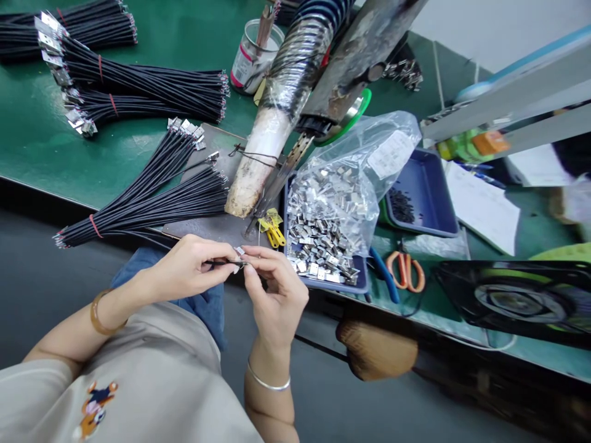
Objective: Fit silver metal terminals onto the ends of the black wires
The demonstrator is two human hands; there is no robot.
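My left hand (198,264) is closed in a pinch on a black cable (213,263) in front of the bench edge. Fingertip to fingertip with it, my right hand (277,283) pinches at the cable's end, where a small silver metal connector (239,250) shows between the hands. My fingers partly hide how the connector sits on the cable. Just beyond, a bound bundle of black cables (152,206) lies partly on a grey plate (210,138). Right of my right hand, many metal connector shells (323,231) fill a blue tray (362,280) and a clear plastic bag (394,132).
A wrapped hose (263,141) and a metal rod tool (286,169) slant down over the bench. Nearby lie a yellow cutter (272,229), orange-handled scissors (406,272), blue-handled pliers (384,275) and a black fan (517,301). More cable bundles (152,86) lie at the back left.
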